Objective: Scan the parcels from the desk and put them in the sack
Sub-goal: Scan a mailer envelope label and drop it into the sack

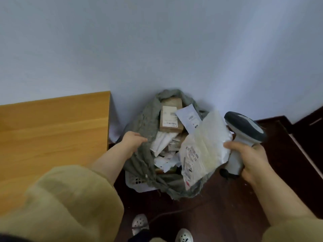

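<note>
Your left hand (pixel 135 139) gripped the left rim of the grey woven sack (pixel 148 117). Your right hand (pixel 251 159) clutched the grey-and-white handheld scanner (pixel 244 126) and pinched the white plastic mailer parcel (pixel 204 147) over the sack's right edge. Risk: with that crowded grip, the parcel could slip onto the dark floor (pixel 209 206).

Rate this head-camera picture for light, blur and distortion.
Head view: soft even light, no glare. Head view: mild blur throughout, so labels on the white plastic mailer and in the grey woven sack cannot be read; the olive sleeve nearest the lens is most smeared. Head view: wide-angle bending slants the edges of the orange wooden desk.
</note>
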### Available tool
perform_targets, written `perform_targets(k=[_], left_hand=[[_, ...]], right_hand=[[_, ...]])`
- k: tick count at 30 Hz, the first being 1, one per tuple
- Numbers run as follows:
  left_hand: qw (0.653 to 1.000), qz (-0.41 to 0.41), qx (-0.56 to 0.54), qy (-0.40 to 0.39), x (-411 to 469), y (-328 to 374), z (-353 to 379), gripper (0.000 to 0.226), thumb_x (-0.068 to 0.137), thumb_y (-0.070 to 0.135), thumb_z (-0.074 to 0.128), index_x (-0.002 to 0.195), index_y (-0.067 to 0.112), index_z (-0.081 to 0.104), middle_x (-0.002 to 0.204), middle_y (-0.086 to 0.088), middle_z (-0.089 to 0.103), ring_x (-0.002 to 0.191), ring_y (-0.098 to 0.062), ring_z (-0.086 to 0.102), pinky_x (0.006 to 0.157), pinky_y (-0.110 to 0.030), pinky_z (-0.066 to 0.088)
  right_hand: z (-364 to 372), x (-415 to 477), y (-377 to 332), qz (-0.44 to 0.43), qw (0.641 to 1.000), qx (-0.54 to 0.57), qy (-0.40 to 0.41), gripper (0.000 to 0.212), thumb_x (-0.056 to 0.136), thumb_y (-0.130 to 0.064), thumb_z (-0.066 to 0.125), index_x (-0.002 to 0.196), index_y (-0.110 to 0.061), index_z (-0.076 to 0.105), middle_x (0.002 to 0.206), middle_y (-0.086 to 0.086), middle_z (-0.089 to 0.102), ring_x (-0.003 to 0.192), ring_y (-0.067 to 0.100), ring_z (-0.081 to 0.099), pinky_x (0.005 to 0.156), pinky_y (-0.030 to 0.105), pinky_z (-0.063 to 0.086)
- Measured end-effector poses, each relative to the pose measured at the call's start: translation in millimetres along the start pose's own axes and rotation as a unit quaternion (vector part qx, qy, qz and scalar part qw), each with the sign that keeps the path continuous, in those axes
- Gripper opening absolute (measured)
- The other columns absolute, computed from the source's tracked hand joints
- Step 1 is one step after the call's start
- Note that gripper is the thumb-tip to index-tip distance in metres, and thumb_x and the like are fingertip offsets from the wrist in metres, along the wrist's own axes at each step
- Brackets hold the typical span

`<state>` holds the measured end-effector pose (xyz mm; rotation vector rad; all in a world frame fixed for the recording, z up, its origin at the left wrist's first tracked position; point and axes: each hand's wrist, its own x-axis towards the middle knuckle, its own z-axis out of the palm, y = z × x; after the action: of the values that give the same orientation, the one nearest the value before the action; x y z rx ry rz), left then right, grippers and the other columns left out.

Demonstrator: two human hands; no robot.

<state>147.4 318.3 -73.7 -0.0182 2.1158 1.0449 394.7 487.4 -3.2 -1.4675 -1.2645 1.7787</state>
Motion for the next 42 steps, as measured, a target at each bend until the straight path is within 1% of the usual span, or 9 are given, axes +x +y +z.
perform_targets(k=[7, 14, 16, 19, 26, 28, 33, 38, 42], left_hand=[[0.99, -0.008, 0.133, 0.039, 73, -4, 44, 0.066, 0.081, 0.034, 0.072, 0.132, -0.001, 0.048, 0.133, -0.019, 0.052, 0.121, -0.035, 0.05, 0.101, -0.039, 0.044], [0.973, -0.025, 0.217, 0.078, 140, 14, 68, 0.105, 0.078, 0.049, 0.071, 0.15, 0.002, 0.01, 0.154, -0.023, 0.015, 0.142, -0.036, 0.015, 0.115, -0.041, 0.017], [0.972, -0.05, 0.223, 0.058, 156, 12, 67, 0.096, 0.079, 0.05, 0.069, 0.149, 0.008, 0.019, 0.153, -0.023, 0.012, 0.142, -0.037, 0.01, 0.114, -0.043, 0.018], [0.969, -0.022, 0.239, 0.059, 170, 6, 56, 0.046, 0.092, 0.031, 0.054, 0.131, 0.007, 0.049, 0.142, -0.024, 0.036, 0.132, -0.04, 0.03, 0.105, -0.044, 0.031], [0.985, 0.024, 0.073, 0.157, 175, 45, -24, 0.02, 0.095, 0.007, 0.038, 0.097, -0.006, 0.054, 0.096, -0.025, 0.055, 0.091, -0.038, 0.05, 0.074, -0.043, 0.039], [0.985, 0.035, 0.065, 0.159, 167, 64, -52, 0.02, 0.098, 0.014, 0.039, 0.083, 0.003, 0.047, 0.077, -0.014, 0.045, 0.08, -0.03, 0.042, 0.064, -0.042, 0.036], [0.987, 0.007, 0.02, 0.156, 148, 90, -89, 0.045, 0.094, 0.044, 0.049, 0.123, 0.01, 0.059, 0.11, -0.012, 0.064, 0.099, -0.031, 0.06, 0.091, -0.043, 0.051], [0.987, 0.015, -0.035, 0.158, 145, 96, -75, 0.03, 0.093, 0.04, 0.054, 0.072, 0.02, 0.051, 0.08, -0.009, 0.053, 0.074, -0.023, 0.052, 0.068, -0.034, 0.043], [0.982, -0.007, -0.067, 0.175, 152, 98, -59, 0.036, 0.09, 0.045, 0.057, 0.065, 0.024, 0.043, 0.08, -0.009, 0.05, 0.076, -0.022, 0.049, 0.071, -0.035, 0.04]], right_hand=[[7, 38, -25, 0.013, 0.998, 0.031, -0.047, 0.038, 0.06, 0.004, 0.074, 0.094, -0.011, 0.067, 0.093, 0.006, 0.073, 0.081, 0.021, 0.072, 0.067, 0.038, 0.061], [34, 80, -61, 0.026, 0.994, 0.074, -0.078, 0.047, 0.058, -0.005, 0.072, 0.104, -0.014, 0.068, 0.102, 0.006, 0.074, 0.089, 0.021, 0.072, 0.061, 0.036, 0.059], [47, 91, -63, 0.029, 0.993, 0.082, -0.074, 0.039, 0.061, -0.004, 0.069, 0.099, -0.015, 0.068, 0.096, 0.004, 0.074, 0.085, 0.02, 0.073, 0.059, 0.034, 0.058], [67, 106, -60, 0.047, 0.993, 0.087, -0.066, 0.037, 0.062, -0.004, 0.07, 0.097, -0.014, 0.069, 0.097, 0.006, 0.074, 0.087, 0.022, 0.072, 0.061, 0.037, 0.058], [123, 134, -52, 0.091, 0.984, 0.124, -0.094, 0.026, 0.073, -0.002, 0.068, 0.097, -0.012, 0.068, 0.101, 0.008, 0.074, 0.094, 0.027, 0.07, 0.076, 0.046, 0.059], [145, 140, -47, 0.111, 0.978, 0.138, -0.109, 0.031, 0.076, -0.002, 0.068, 0.106, -0.01, 0.067, 0.106, 0.01, 0.072, 0.096, 0.027, 0.069, 0.077, 0.043, 0.059], [201, 151, -6, 0.155, 0.978, 0.108, -0.086, 0.036, 0.07, -0.004, 0.078, 0.101, -0.012, 0.061, 0.104, 0.012, 0.069, 0.096, 0.03, 0.066, 0.08, 0.047, 0.057], [235, 143, 36, 0.197, 0.955, -0.106, -0.195, 0.033, 0.07, -0.01, 0.079, 0.093, -0.018, 0.057, 0.103, 0.015, 0.065, 0.095, 0.033, 0.063, 0.086, 0.053, 0.054], [206, 156, 38, 0.159, 0.953, -0.168, -0.196, 0.026, 0.076, 0.001, 0.072, 0.089, -0.017, 0.058, 0.1, 0.013, 0.065, 0.091, 0.031, 0.063, 0.075, 0.046, 0.059]])
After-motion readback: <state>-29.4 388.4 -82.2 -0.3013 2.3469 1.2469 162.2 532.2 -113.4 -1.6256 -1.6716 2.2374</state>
